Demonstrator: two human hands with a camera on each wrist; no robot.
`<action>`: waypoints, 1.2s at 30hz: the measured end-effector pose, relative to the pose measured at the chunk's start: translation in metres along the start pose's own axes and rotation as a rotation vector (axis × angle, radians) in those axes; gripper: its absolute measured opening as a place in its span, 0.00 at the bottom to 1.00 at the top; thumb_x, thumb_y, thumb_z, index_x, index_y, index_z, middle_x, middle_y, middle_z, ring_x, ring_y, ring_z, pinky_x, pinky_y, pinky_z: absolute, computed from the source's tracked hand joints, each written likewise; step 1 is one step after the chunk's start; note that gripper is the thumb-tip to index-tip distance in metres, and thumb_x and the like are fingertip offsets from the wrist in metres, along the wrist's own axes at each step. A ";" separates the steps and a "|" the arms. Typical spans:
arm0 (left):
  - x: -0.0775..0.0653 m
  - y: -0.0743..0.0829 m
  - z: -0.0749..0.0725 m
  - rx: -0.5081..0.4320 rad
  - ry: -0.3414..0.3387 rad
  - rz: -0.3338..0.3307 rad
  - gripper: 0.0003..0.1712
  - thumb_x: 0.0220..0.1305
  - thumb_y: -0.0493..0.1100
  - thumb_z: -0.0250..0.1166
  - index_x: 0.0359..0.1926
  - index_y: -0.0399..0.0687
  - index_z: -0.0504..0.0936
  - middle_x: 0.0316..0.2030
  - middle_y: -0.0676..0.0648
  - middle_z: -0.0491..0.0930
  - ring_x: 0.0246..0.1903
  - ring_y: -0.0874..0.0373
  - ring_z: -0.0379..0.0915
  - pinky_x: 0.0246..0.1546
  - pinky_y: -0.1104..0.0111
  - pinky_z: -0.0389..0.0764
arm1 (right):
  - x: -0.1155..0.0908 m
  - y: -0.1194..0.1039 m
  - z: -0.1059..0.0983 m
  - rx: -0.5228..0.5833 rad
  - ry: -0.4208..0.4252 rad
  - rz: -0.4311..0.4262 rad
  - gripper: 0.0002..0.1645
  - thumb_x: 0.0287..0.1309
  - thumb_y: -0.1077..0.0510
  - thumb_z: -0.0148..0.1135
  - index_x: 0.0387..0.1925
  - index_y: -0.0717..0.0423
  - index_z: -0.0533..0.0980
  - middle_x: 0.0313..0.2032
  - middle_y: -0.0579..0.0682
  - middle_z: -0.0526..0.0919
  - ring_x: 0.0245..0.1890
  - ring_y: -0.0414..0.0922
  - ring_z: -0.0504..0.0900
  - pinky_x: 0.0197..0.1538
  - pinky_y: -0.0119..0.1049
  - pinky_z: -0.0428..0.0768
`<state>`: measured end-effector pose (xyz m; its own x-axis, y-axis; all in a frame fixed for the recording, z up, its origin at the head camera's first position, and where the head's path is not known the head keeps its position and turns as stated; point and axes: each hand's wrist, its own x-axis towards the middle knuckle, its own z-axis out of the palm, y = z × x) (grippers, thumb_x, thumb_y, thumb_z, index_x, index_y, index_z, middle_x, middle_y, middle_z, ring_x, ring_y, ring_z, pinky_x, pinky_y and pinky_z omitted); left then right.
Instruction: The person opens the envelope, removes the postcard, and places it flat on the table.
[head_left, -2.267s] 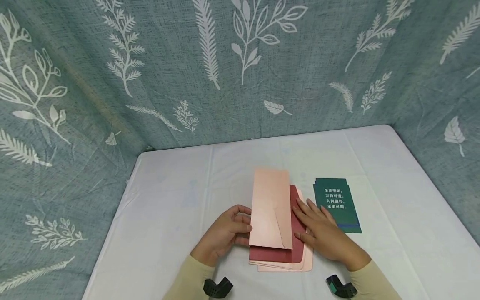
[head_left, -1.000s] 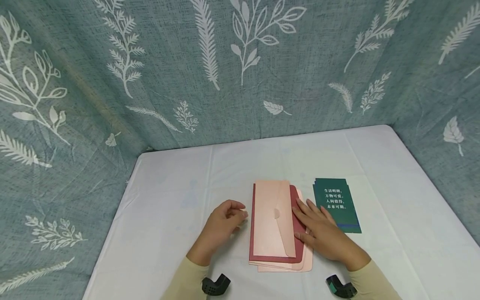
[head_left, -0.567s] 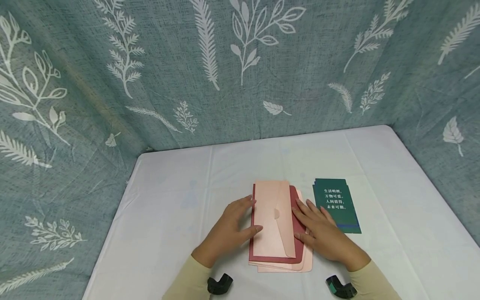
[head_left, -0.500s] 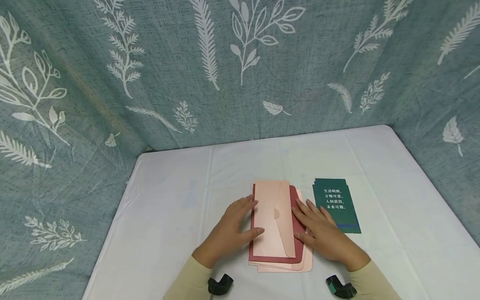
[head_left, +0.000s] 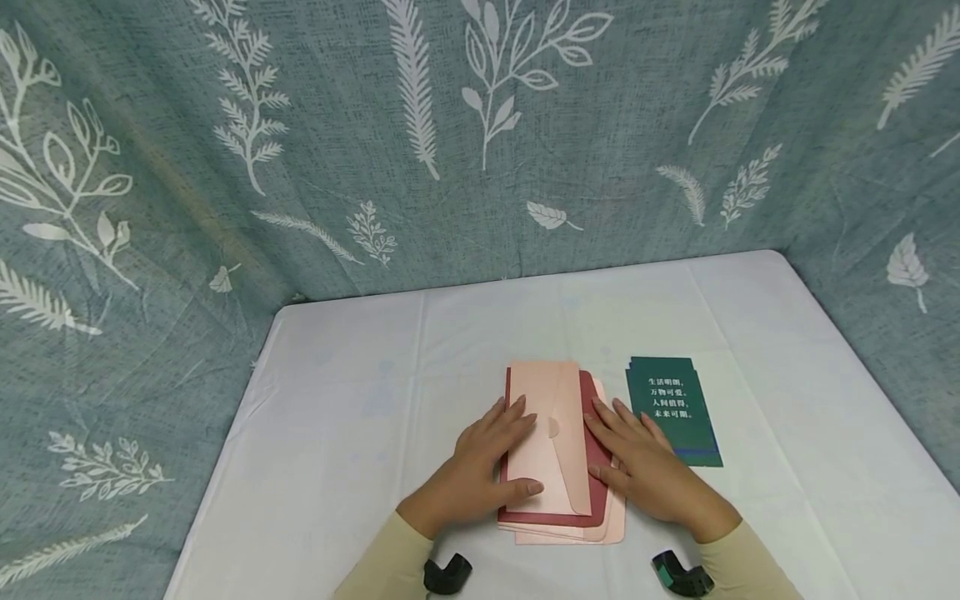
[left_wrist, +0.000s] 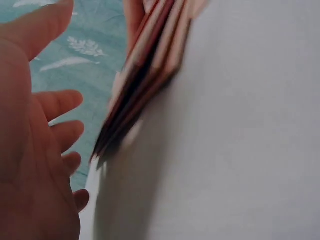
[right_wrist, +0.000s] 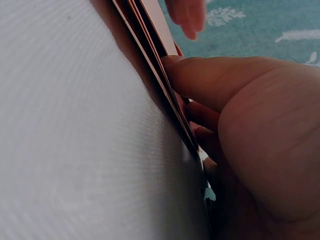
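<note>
A pale pink envelope (head_left: 534, 433) with its flap side up lies on top of a dark red envelope (head_left: 597, 450). More pink envelopes (head_left: 615, 521) are stacked beneath, edges uneven. My left hand (head_left: 480, 467) spreads over the left part of the top envelope, fingers fairly straight. In the left wrist view a gap shows between the left fingers (left_wrist: 65, 135) and the stack's layered edges (left_wrist: 150, 65). Flat on the stack's right side, my right hand (head_left: 652, 462) rests with fingers extended on the dark red envelope. Its thumb (right_wrist: 200, 75) lies along the edge in the right wrist view.
To the right of the stack lie several dark green cards (head_left: 678, 417) with white printed characters, their near left corner under the right hand's outer fingers. A white cloth (head_left: 337, 400) covers the table. Teal leaf-patterned curtains (head_left: 465, 208) hang behind and at both sides.
The left hand lowered the pink envelope onto the red one, let it go and drew back. It has since opened and moved right over it. The right hand has stayed put.
</note>
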<state>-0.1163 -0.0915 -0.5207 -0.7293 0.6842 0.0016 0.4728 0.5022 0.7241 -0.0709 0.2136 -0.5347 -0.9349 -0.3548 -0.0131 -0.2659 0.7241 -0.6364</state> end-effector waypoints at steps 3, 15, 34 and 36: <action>0.000 -0.002 0.002 0.019 -0.032 0.012 0.54 0.70 0.70 0.69 0.86 0.52 0.61 0.87 0.53 0.45 0.85 0.51 0.29 0.78 0.38 0.41 | 0.000 0.000 0.000 0.003 -0.005 0.005 0.44 0.75 0.45 0.68 0.83 0.58 0.65 0.84 0.56 0.56 0.84 0.62 0.46 0.78 0.68 0.38; 0.000 -0.009 0.006 0.167 -0.133 -0.014 0.60 0.68 0.72 0.69 0.88 0.50 0.54 0.87 0.54 0.40 0.85 0.52 0.27 0.80 0.43 0.38 | 0.000 0.000 0.000 0.001 -0.007 0.005 0.44 0.75 0.45 0.68 0.83 0.58 0.65 0.84 0.56 0.56 0.84 0.62 0.46 0.78 0.67 0.38; -0.001 -0.008 0.005 0.215 -0.146 0.003 0.60 0.70 0.71 0.69 0.88 0.47 0.54 0.88 0.51 0.41 0.85 0.49 0.29 0.79 0.41 0.39 | 0.002 -0.007 0.003 -0.033 0.064 0.002 0.44 0.71 0.44 0.73 0.80 0.58 0.70 0.83 0.57 0.60 0.83 0.62 0.51 0.79 0.67 0.44; -0.001 -0.008 0.006 0.218 -0.145 0.002 0.60 0.70 0.71 0.69 0.88 0.47 0.54 0.88 0.51 0.41 0.85 0.49 0.29 0.79 0.40 0.39 | 0.003 -0.010 0.004 -0.053 0.074 0.005 0.46 0.69 0.42 0.74 0.80 0.58 0.70 0.83 0.57 0.59 0.84 0.61 0.50 0.79 0.66 0.44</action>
<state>-0.1168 -0.0928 -0.5303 -0.6571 0.7462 -0.1067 0.5812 0.5917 0.5586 -0.0699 0.2030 -0.5309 -0.9506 -0.3075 0.0423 -0.2713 0.7568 -0.5947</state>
